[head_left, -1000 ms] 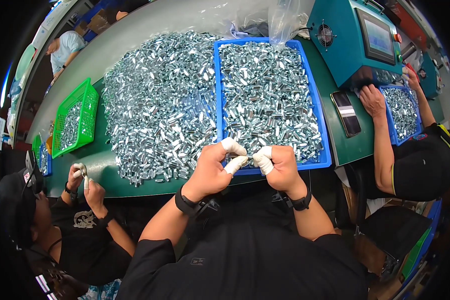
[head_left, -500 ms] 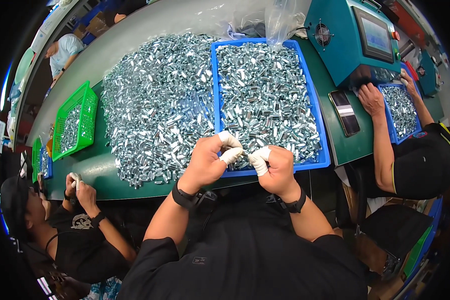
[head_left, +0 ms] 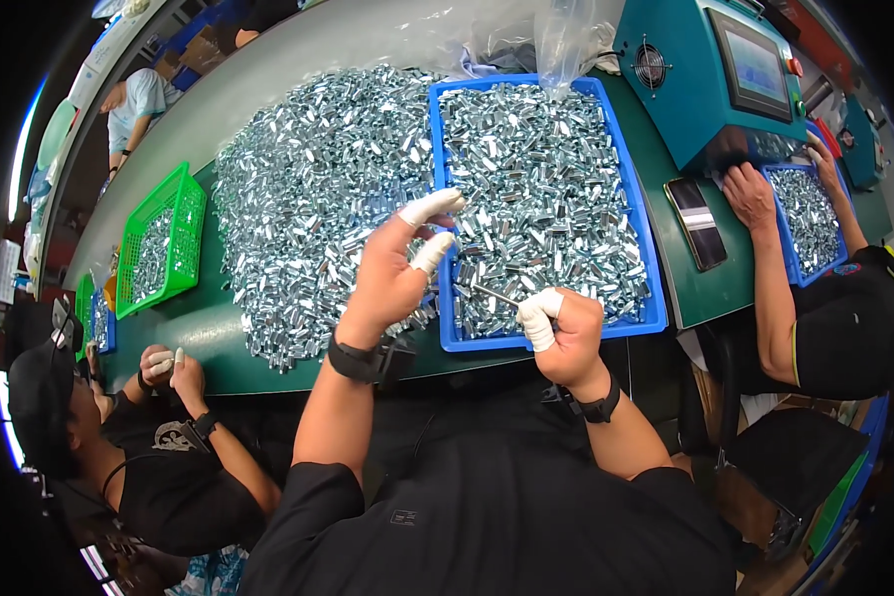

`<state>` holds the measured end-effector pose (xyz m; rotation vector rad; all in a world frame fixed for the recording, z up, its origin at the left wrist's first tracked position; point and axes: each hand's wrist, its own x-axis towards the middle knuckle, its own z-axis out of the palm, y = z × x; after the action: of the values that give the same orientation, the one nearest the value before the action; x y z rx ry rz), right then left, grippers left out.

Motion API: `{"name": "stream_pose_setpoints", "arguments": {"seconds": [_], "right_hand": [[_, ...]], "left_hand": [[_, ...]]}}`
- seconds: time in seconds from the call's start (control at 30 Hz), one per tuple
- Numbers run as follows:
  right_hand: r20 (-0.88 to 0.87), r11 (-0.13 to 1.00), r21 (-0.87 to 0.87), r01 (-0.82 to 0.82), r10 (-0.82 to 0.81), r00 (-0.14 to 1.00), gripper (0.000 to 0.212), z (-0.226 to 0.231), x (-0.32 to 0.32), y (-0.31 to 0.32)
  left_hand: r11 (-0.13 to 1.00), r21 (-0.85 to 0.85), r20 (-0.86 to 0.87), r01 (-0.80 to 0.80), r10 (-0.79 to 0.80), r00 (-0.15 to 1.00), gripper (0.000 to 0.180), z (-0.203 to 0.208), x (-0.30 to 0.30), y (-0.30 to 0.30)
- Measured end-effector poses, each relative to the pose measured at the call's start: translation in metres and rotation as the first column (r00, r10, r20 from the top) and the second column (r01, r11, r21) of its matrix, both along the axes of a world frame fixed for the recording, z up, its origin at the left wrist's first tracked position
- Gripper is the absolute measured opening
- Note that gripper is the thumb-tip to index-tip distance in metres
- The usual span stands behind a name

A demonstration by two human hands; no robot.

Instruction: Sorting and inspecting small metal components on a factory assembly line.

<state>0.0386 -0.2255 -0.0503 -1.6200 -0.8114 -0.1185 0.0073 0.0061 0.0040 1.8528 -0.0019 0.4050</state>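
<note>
My left hand (head_left: 382,273) is open, thumb and fingers apart, over the left edge of the blue tray (head_left: 640,228). White finger cots cover its thumb and a finger, and nothing shows between them. Closer to the tray's front edge, my right hand (head_left: 569,336) is closed, with white covers on its fingertips. From its pinch a thin metal rod (head_left: 497,295) points left over the tray; the gripped end is hidden. Small shiny metal pieces (head_left: 536,169) fill the tray. To its left lies a wide heap of similar metal pieces (head_left: 318,199) on the green tabletop.
At left stands a green basket (head_left: 184,238) of metal pieces, near a co-worker's hands (head_left: 169,372). A phone (head_left: 696,224) lies right of the tray, below a teal machine (head_left: 700,89). Another co-worker's hand (head_left: 750,197) is beside a smaller blue tray (head_left: 795,273). Clear plastic (head_left: 564,45) hangs behind.
My hands were together over the tray's front edge. The left has moved up and away with its fingers spread; the right has shifted slightly right, and the rod now shows in it.
</note>
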Motion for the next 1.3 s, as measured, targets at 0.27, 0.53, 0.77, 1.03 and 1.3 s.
{"name": "stream_pose_setpoints", "arguments": {"seconds": [0.27,0.53,0.77,1.03,1.3], "right_hand": [[0.016,0.997,-0.042,-0.058,0.059,0.998,0.012,-0.001,0.002,0.001],[-0.004,0.996,-0.056,-0.065,0.064,0.998,0.01,0.002,0.002,0.002],[0.009,0.997,-0.062,-0.054,0.055,0.998,0.009,0.002,0.002,0.001],[0.011,0.996,-0.075,-0.045,0.046,0.999,0.008,0.0,0.001,0.003],[0.005,0.996,-0.081,-0.037,0.037,0.999,0.008,0.0,0.002,0.001]], "left_hand": [[0.615,0.786,-0.052,-0.063,0.167,0.985,0.031,-0.026,-0.025,0.056],[0.627,0.779,-0.135,-0.009,0.182,0.974,0.039,-0.028,-0.026,0.061],[0.919,-0.394,-0.32,-0.004,-0.133,0.938,0.045,-0.013,-0.039,0.047],[0.382,-0.923,-0.06,0.035,-0.236,0.97,0.041,-0.041,-0.041,0.021],[0.408,-0.913,-0.1,0.015,-0.258,0.961,0.031,-0.039,-0.043,0.011]]}}
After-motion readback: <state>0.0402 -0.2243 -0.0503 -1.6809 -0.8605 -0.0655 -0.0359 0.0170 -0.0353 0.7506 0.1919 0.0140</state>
